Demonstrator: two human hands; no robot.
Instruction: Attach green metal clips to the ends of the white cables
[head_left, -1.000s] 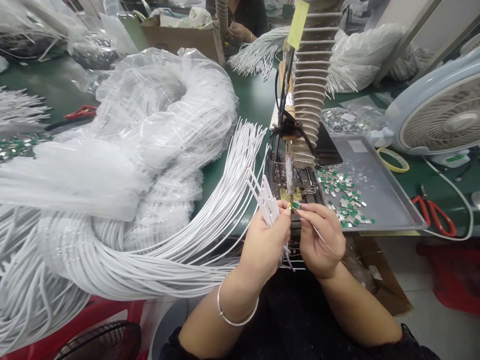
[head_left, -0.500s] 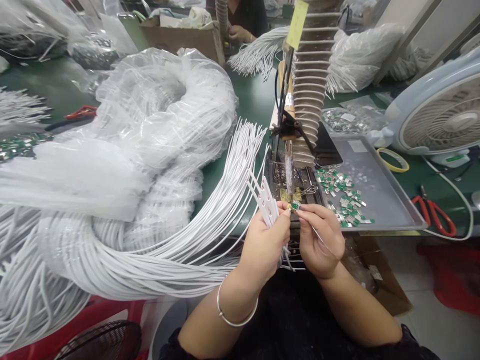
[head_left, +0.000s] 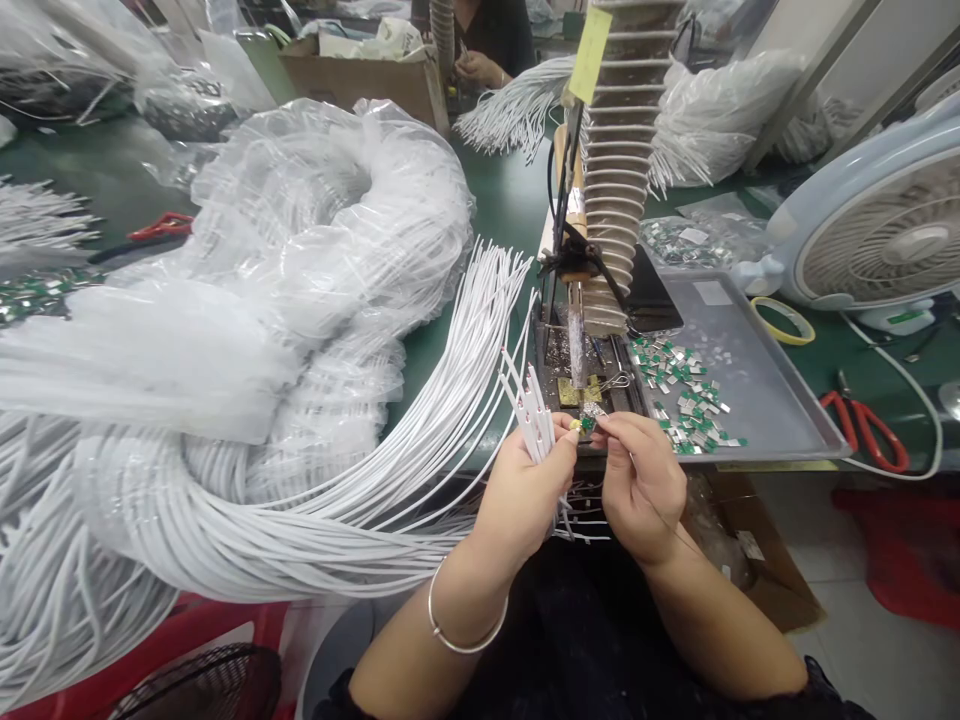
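My left hand (head_left: 525, 492) is closed around several white cables (head_left: 534, 420), whose stripped ends point up. By its fingertips is a small green circuit board (head_left: 587, 424) with a bit of yellow beside it. My right hand (head_left: 643, 482) pinches a thin solder wire (head_left: 661, 516), which trails back over the palm towards the wrist. Its fingertips are close to the board's right side. Right above the board points the tip of a soldering iron (head_left: 576, 345), fixed upright in a stand. Whether tip and board touch I cannot tell.
A thick bundle of white cables (head_left: 315, 545), partly wrapped in plastic, covers the left side. At right are a grey tray (head_left: 772, 400) with loose boards, red-handled scissors (head_left: 870, 430) and a fan (head_left: 892, 230). A ribbed hose (head_left: 626, 150) hangs behind the iron. Another person's hand (head_left: 480, 68) shows opposite.
Both hands have shifted slightly down, with the board and cables. The solder wire now hangs lower along my right palm. The iron stays in place.
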